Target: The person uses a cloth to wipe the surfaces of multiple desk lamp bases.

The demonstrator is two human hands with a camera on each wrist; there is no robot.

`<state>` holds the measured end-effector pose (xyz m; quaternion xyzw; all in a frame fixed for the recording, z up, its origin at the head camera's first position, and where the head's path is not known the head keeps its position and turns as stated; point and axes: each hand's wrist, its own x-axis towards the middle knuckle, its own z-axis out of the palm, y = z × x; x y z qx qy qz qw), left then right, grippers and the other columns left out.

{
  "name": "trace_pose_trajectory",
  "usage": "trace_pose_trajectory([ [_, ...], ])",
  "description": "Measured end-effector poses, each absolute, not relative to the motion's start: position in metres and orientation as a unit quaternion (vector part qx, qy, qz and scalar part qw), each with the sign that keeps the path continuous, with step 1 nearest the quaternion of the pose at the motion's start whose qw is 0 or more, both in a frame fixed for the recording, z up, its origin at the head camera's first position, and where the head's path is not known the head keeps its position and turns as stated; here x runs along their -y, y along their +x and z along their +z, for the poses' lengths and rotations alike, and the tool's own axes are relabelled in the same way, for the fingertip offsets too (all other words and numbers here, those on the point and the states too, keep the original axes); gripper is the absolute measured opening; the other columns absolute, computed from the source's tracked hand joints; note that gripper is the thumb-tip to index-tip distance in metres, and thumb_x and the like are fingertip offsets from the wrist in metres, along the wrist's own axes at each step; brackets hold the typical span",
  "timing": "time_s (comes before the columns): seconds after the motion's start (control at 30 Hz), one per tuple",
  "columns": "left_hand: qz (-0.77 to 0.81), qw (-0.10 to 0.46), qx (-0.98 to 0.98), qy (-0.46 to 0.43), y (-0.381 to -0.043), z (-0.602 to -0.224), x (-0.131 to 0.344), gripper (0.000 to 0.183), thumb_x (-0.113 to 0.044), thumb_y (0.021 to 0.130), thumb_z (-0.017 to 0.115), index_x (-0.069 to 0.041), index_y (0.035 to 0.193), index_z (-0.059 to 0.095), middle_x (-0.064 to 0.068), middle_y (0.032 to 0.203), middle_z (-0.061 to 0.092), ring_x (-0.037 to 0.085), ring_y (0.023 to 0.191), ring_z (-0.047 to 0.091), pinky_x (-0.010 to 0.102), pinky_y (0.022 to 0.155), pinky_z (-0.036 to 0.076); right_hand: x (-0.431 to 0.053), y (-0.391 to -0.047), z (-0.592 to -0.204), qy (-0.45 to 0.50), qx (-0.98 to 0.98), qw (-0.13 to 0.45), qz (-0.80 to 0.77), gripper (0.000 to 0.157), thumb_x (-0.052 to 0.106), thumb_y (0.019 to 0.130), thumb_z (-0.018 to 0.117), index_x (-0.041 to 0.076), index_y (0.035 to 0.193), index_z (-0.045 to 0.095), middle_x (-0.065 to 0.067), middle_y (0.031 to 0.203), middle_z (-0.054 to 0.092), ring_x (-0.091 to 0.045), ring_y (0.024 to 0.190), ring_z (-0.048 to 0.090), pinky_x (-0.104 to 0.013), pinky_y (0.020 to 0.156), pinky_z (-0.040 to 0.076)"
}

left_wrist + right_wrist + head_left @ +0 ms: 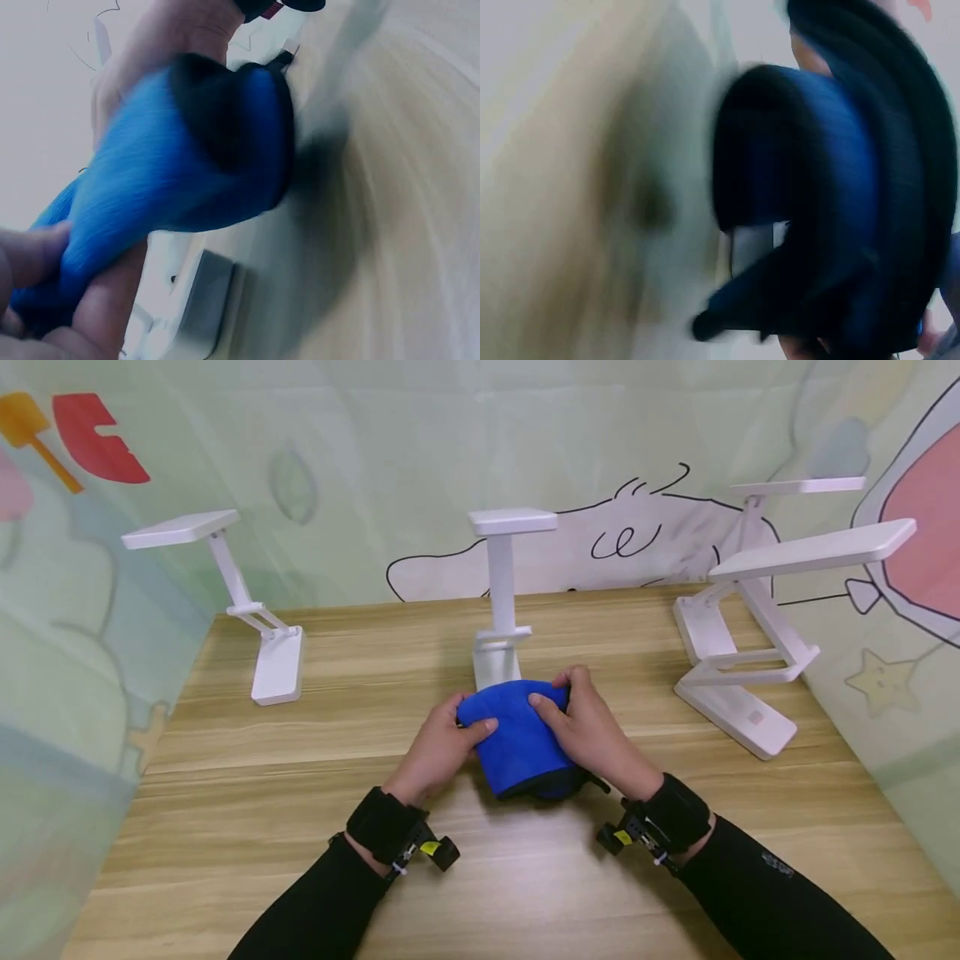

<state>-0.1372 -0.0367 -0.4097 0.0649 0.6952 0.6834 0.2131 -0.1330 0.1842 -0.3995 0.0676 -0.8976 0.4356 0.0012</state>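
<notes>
The blue cloth item [517, 739] hides the near end of the middle desk lamp's base [495, 668] and blurs in both wrist views, while the head view crops both black sleeves [315, 902].

Open tabletop [285, 768] left of left grip [438, 747]; middle lamp [501, 581] and right-hand lamps [774, 622] in the way

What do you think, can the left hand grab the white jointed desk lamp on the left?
Probably not yet: the left hand grips the blue fabric piece with black edging. Once freed, its way looks clear: only wooden tabletop lies toward the lamp.
</notes>
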Motion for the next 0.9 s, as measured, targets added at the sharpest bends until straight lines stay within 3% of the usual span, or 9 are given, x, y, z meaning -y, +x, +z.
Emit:
trace_pose_trajectory([
  [0.13, 0.716, 0.183, -0.674, 0.027, -0.137, -0.413, 0.028, 0.031, -0.013, 0.094, 0.062, -0.006, 0.123, 0.051, 0.015, 0.121, 0.060, 0.025, 0.099, 0.063, 0.036, 0.077, 0.056, -0.176, -0.126, -0.401, 0.098, 0.886, -0.045, 0.450, 0.063, 0.053, 0.096, 0.050, 0.003, 0.131, 0.040, -0.022, 0.130, 0.047, -0.035, 0.114, 0.049, -0.055, 0.095, 0.043],
  [0.3, 0.718, 0.187, -0.670, 0.027, -0.136, -0.414, 0.022, 0.033, -0.014, 0.094, 0.062, -0.005, 0.122, 0.048, 0.016, 0.122, 0.058, 0.024, 0.098, 0.061, 0.032, 0.074, 0.054, -0.166, -0.117, -0.402, 0.121, 0.899, -0.077, 0.414, 0.082, 0.058, 0.083, 0.067, 0.002, 0.137, 0.039, -0.019, 0.128, 0.049, -0.032, 0.109, 0.052, -0.052, 0.087, 0.050],
  [0.47, 0.703, 0.235, -0.668, 0.056, -0.137, -0.414, 0.026, 0.041, -0.016, 0.094, 0.063, -0.006, 0.129, 0.043, 0.018, 0.129, 0.053, 0.029, 0.106, 0.062, 0.045, 0.085, 0.055, -0.173, -0.118, -0.402, 0.133, 0.919, -0.061, 0.367, 0.065, 0.040, 0.081, 0.075, 0.005, 0.131, 0.051, -0.018, 0.120, 0.057, -0.031, 0.102, 0.056, -0.050, 0.082, 0.052],
  [0.53, 0.677, 0.229, -0.696, 0.069, -0.141, -0.413, 0.031, 0.043, -0.017, 0.093, 0.065, -0.006, 0.129, 0.044, 0.017, 0.127, 0.054, 0.028, 0.104, 0.062, 0.048, 0.086, 0.055, -0.182, -0.122, -0.400, 0.139, 0.932, -0.045, 0.333, 0.060, 0.033, 0.081, 0.074, 0.006, 0.130, 0.054, -0.021, 0.121, 0.057, -0.034, 0.103, 0.057, -0.052, 0.083, 0.051],
  [0.77, 0.438, 0.085, -0.883, 0.147, -0.164, -0.411, 0.046, 0.027, -0.019, 0.091, 0.065, -0.012, 0.117, 0.063, 0.007, 0.120, 0.062, 0.021, 0.112, 0.056, 0.042, 0.096, 0.047, -0.221, -0.148, -0.396, 0.119, 0.981, 0.060, 0.141, 0.048, 0.011, 0.080, 0.066, 0.002, 0.127, 0.060, -0.033, 0.134, 0.044, -0.044, 0.097, 0.061, -0.057, 0.074, 0.055],
  [0.9, 0.334, 0.056, -0.914, 0.224, -0.177, -0.416, 0.048, 0.033, -0.021, 0.089, 0.068, -0.010, 0.120, 0.063, 0.010, 0.130, 0.059, 0.023, 0.122, 0.050, 0.044, 0.104, 0.042, -0.223, -0.157, -0.405, 0.120, 0.986, 0.037, 0.110, 0.050, 0.013, 0.082, 0.063, 0.000, 0.130, 0.057, -0.035, 0.141, 0.035, -0.052, 0.108, 0.053, -0.062, 0.082, 0.051],
])
